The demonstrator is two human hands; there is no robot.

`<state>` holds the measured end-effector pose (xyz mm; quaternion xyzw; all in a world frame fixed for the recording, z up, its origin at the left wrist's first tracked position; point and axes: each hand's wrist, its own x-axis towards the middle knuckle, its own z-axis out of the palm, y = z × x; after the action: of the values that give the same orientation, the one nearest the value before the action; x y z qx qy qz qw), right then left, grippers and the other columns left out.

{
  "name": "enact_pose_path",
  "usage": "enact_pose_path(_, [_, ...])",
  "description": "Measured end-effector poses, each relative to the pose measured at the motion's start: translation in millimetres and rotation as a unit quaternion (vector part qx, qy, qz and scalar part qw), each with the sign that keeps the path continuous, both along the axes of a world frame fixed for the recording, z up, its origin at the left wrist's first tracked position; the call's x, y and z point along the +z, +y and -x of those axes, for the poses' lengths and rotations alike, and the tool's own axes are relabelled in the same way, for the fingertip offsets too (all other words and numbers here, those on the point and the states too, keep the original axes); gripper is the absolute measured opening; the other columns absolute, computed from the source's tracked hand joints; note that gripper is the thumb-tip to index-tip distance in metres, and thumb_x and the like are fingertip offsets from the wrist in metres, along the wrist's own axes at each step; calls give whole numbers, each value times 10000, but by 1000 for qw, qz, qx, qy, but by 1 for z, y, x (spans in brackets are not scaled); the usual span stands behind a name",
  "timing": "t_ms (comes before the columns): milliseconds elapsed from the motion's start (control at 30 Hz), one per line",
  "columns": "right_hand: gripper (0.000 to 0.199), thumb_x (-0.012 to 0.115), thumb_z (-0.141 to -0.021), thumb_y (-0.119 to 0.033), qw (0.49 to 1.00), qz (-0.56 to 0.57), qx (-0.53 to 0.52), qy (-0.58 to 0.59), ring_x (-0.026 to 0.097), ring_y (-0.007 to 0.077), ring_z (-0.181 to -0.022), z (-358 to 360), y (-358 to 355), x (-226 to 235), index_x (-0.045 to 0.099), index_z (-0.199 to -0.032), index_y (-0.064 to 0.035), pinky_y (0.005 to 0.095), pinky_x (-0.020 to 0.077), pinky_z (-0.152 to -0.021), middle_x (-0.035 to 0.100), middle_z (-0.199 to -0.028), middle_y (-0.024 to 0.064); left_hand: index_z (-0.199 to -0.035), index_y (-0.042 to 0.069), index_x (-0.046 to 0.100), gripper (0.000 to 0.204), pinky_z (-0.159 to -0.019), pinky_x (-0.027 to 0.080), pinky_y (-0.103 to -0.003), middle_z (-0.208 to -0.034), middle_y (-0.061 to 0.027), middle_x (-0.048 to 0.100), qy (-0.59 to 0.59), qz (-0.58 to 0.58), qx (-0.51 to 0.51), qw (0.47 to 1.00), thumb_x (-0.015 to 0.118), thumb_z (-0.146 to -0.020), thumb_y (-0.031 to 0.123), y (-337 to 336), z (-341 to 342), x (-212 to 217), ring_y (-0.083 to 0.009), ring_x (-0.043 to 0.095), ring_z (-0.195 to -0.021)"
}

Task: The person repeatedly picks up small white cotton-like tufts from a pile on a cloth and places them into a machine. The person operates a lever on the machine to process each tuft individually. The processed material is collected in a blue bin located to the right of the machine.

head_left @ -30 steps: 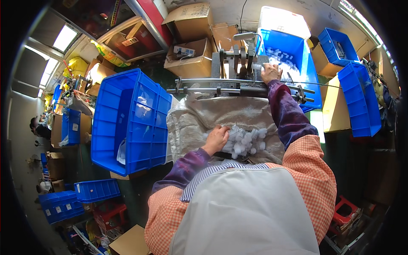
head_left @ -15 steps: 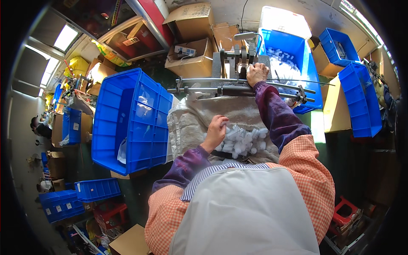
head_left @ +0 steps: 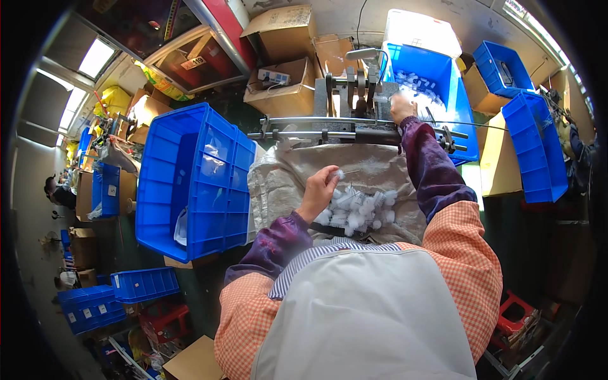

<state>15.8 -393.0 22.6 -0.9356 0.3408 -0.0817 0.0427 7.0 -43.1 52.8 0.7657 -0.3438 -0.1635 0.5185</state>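
Note:
My left hand (head_left: pixel 320 192) is closed in a pinch over the cloth, gripping a small white bristly piece (head_left: pixel 340 174) with a thin stem pointing right. Just below it, a pile of similar white bristly pieces (head_left: pixel 361 210) lies on the grey-beige cloth (head_left: pixel 272 180). My right hand (head_left: pixel 403 107) is closed at the right side of a dark metal bench machine (head_left: pixel 360 95), beside its wheels. A pale ribbed bit shows by those fingers, but what they hold is too blurred to tell. Two metal rods (head_left: pixel 304 120) run across the machine's near side.
A large blue crate (head_left: pixel 218 183) stands on its side at my left. Behind my right hand is a blue bin (head_left: pixel 465 120) with many white pieces inside. Cardboard boxes (head_left: pixel 278 95) stand behind the machine, and more blue crates (head_left: pixel 535 149) are at far right.
My right hand has moved right, away from the machine's wheels. My left hand has shifted slightly up, and the white piece with its stem now shows at its fingertips.

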Motion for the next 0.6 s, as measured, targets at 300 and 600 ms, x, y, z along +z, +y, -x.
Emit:
enact_pose_path(300, [527, 553, -815, -284, 996, 42, -56, -47, 610, 318, -903, 43, -3, 62, 384, -1262, -62, 424, 477, -763, 557, -1074, 191, -1041, 20, 566, 227, -609, 482, -253, -801, -120, 640, -50, 36, -6, 998, 593, -818, 57, -26, 5, 31, -145, 613, -676])
enact_pose_path(600, [304, 528, -816, -64, 868, -351, 338, -94, 596, 266, -814, 67, 97, 58, 565, -1117, -80, 342, 462, -751, 611, -989, 138, -1064, 5, 509, 316, -618, 498, -296, -896, -170, 616, 3, 50, -22, 999, 635, -798, 122, -42, 6, 29, -225, 635, -726])
